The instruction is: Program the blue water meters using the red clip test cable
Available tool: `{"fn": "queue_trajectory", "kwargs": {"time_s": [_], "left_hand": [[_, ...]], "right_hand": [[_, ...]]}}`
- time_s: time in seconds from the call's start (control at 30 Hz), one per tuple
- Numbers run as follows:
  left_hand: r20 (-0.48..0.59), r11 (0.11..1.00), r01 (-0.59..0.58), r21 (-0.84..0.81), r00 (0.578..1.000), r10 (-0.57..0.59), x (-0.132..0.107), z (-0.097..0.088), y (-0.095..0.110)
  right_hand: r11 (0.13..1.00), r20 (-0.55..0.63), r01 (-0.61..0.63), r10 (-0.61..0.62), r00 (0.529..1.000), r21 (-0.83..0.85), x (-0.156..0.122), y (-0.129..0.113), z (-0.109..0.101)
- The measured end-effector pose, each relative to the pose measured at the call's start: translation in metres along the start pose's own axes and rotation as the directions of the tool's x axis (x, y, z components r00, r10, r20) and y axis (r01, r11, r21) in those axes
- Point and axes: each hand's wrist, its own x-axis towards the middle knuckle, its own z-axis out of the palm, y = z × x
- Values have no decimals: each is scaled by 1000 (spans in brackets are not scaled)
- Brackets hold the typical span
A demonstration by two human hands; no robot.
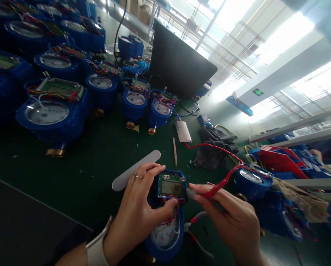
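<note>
A blue water meter (173, 245) lies in front of me with its electronics box uncovered. A green circuit board (171, 177) with a lit display sits in that box, and coloured wires run below it. My left hand (140, 207) is closed around the box, fingers at its top edge and thumb at its lower edge. Between thumb and fingers, my right hand (233, 218) pinches a small greyish connector (192, 193) on the red cable (223, 180). The connector is against the box's right side; whether it is plugged in is hidden.
Pliers (193, 220) lie beside the meter. Ahead are a grey strip (137, 169), a thin pointed stick (174, 151), a white adapter box (183, 131), a dark cloth (214, 147) and a laptop (179, 61). Several more meters (54, 118) crowd the left; others (252, 181) stand right.
</note>
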Motion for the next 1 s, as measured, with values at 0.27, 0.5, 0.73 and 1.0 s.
{"fn": "queue_trajectory", "kwargs": {"time_s": [0.27,0.5,0.73,1.0], "left_hand": [[1,999,19,-39,1000,-19,0,1,2],[-5,999,9,-34,1000,-10,1,1,0],[-2,999,18,-42,1000,-19,0,0,3],[11,999,-11,-48,1000,11,2,-2,1]], "right_hand": [[995,35,71,-69,997,-65,3,-1,-4],[994,42,74,-71,997,-86,3,-1,-4],[997,56,64,-62,997,-33,7,-1,-3],[998,54,-41,38,998,54,4,9,0]]}}
